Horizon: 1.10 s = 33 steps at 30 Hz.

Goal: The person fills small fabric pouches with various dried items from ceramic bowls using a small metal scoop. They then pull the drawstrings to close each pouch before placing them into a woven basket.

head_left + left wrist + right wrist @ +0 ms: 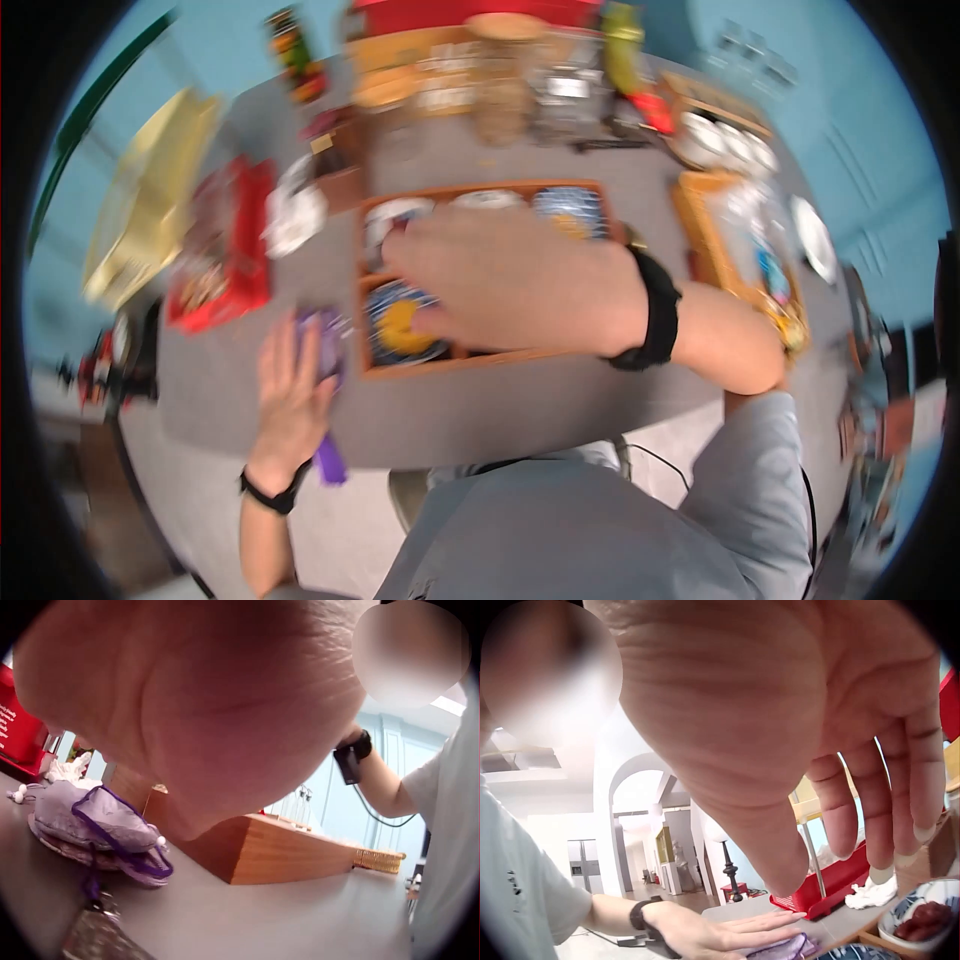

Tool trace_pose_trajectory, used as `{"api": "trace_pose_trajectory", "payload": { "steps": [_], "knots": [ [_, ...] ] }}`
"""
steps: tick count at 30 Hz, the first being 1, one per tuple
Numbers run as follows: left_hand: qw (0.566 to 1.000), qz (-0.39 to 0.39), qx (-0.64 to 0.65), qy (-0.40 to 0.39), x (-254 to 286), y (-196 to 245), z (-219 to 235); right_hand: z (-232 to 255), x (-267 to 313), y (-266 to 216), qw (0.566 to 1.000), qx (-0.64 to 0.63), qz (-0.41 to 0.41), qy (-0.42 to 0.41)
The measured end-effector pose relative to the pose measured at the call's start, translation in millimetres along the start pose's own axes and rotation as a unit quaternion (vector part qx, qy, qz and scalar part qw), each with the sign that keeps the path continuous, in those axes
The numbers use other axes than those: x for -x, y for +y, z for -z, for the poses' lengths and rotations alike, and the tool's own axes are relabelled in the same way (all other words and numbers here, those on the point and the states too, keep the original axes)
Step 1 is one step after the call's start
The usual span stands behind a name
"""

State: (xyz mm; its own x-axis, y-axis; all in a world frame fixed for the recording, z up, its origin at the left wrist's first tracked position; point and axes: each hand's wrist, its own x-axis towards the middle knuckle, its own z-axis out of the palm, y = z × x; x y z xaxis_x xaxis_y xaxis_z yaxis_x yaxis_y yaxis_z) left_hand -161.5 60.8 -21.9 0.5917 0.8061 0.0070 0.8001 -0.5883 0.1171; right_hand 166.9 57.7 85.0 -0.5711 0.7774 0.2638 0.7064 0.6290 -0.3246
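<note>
My right hand is stretched over a wooden divided tray. In the right wrist view its fingers reach down loosely, with nothing visible in them. Below them, the tray holds a patterned bowl of dark red pieces and a blue-and-white bowl with yellow contents. More blue-and-white dishes lie partly hidden under the hand. My left hand, fingers extended, is at a purple drawstring pouch left of the tray. In the left wrist view the pouch lies on the grey table beyond the palm, its purple strap trailing.
A red basket and a pale yellow box stand on the left, near a crumpled white bag. Glass jars line the back. At the right are a wicker basket with packets and several white cups.
</note>
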Motion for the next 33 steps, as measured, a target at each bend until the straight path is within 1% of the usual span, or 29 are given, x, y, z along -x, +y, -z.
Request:
{"api": "trace_pose_trajectory", "payload": {
  "steps": [1, 4, 6, 7, 8, 9, 10, 11, 12, 13, 14, 15, 16, 18, 19, 21, 22, 23, 24, 25, 26, 27, 28, 29, 30, 31, 33],
  "knots": [
    [1.000, -0.012, -0.025, -0.004, -7, -9, -12, 5, 30, 1, 0.999, 0.000, -0.040, -0.025],
    [0.997, 0.002, -0.018, -0.076, -26, -13, -18, 23, 112, 13, 0.993, -0.005, -0.119, 0.003],
    [0.991, 0.028, -0.021, -0.133, -34, -12, -19, 43, 160, 19, 0.970, -0.014, -0.245, 0.001],
    [0.989, 0.025, -0.018, -0.142, -36, -14, -21, 53, 180, 27, 0.956, -0.003, -0.295, -0.002],
    [0.988, 0.025, -0.017, -0.152, -35, -16, -20, 64, 203, 31, 0.934, 0.035, -0.356, 0.016],
    [0.987, 0.026, -0.015, -0.160, -37, -17, -24, 72, 224, 39, 0.891, 0.037, -0.452, 0.035],
    [0.988, 0.022, -0.016, -0.155, -37, -21, -29, 75, 257, 59, 0.883, 0.114, -0.450, 0.070],
    [0.988, 0.019, -0.017, -0.152, -35, -25, -34, 83, 290, 82, 0.850, 0.106, -0.509, 0.086],
    [0.989, 0.018, -0.018, -0.148, -35, -26, -37, 91, 323, 105, 0.836, 0.116, -0.525, 0.107],
    [0.987, 0.025, -0.010, -0.159, -36, -26, -35, 100, 348, 121, 0.814, 0.143, -0.549, 0.127],
    [0.985, 0.029, -0.012, -0.169, -38, -25, -34, 107, 373, 138, 0.783, 0.165, -0.586, 0.129],
    [0.983, 0.035, -0.014, -0.178, -39, -24, -33, 109, 399, 159, 0.765, 0.194, -0.601, 0.128],
    [0.981, 0.041, -0.016, -0.188, -40, -25, -32, 112, 414, 170, 0.750, 0.196, -0.622, 0.113],
    [0.979, 0.041, -0.028, -0.196, -40, -30, -31, 108, 450, 200, 0.772, 0.180, -0.602, 0.096],
    [0.978, 0.041, -0.035, -0.201, -40, -32, -29, 103, 457, 207, 0.774, 0.172, -0.603, 0.089],
    [0.981, 0.051, 0.006, -0.185, -40, -34, -21, 98, 459, 213, 0.778, 0.154, -0.604, 0.074],
    [0.982, 0.057, 0.027, -0.176, -39, -35, -17, 97, 460, 216, 0.770, 0.161, -0.616, 0.038],
    [0.988, 0.060, 0.043, -0.133, -35, -30, -11, 96, 453, 215, 0.761, 0.167, -0.626, 0.002],
    [0.989, 0.058, 0.072, -0.113, -32, -26, -3, 95, 449, 215, 0.751, 0.173, -0.636, -0.034],
    [0.989, 0.056, 0.101, -0.092, -29, -22, 6, 92, 453, 218, 0.770, 0.207, -0.602, -0.053],
    [0.988, 0.054, 0.130, -0.071, -28, -18, 10, 89, 456, 217, 0.779, 0.247, -0.576, -0.031],
    [0.992, 0.021, 0.099, 0.080, -27, -9, 7, 84, 459, 214, 0.787, 0.286, -0.547, -0.010],
    [0.994, -0.025, 0.034, 0.098, -25, -5, 16, 80, 460, 214, 0.793, 0.325, -0.516, 0.012],
    [0.990, -0.070, -0.031, 0.115, -28, 13, 40, 82, 454, 213, 0.785, 0.275, -0.555, 0.006],
    [0.980, -0.114, -0.097, 0.132, -28, 23, 53, 88, 444, 208, 0.774, 0.226, -0.591, 0.000],
    [0.983, -0.096, -0.049, 0.149, -24, 26, 52, 94, 435, 203, 0.761, 0.176, -0.625, -0.007],
    [0.981, -0.058, 0.044, 0.182, -16, 29, 51, 101, 419, 185, 0.759, 0.157, -0.630, 0.039]
  ]
}}
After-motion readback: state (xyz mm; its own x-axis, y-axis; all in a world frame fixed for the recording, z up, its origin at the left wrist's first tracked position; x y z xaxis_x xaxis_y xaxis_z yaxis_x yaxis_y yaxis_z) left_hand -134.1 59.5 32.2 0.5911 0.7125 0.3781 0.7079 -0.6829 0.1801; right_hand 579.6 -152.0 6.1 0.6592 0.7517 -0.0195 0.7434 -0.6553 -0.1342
